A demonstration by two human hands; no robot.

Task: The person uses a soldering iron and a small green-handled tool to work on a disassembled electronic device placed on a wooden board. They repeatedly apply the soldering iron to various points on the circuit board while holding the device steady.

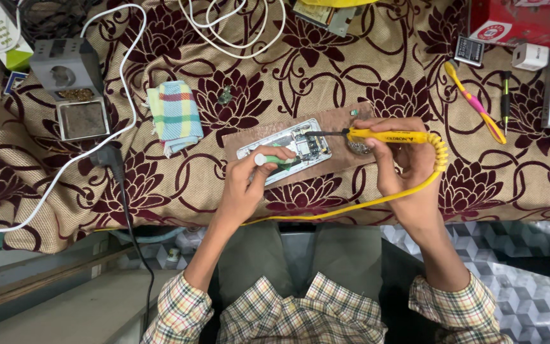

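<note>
The right hand [402, 159] is gripping a yellow soldering iron [386, 136], its tip resting inside the opened phone [284, 151] lying on a brown board [345, 121] on the desk [160, 185]. The left hand [249, 181] is pinching a green-handled tool [272, 160] against the phone. The contact point is probably too small to judge. The tip may be slipping onto neighbouring parts, or the coiled cord [437, 159] tugging the iron.

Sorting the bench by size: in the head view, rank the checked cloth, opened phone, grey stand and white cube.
1. Opened phone
2. Grey stand and checked cloth look about alike
3. White cube
</note>
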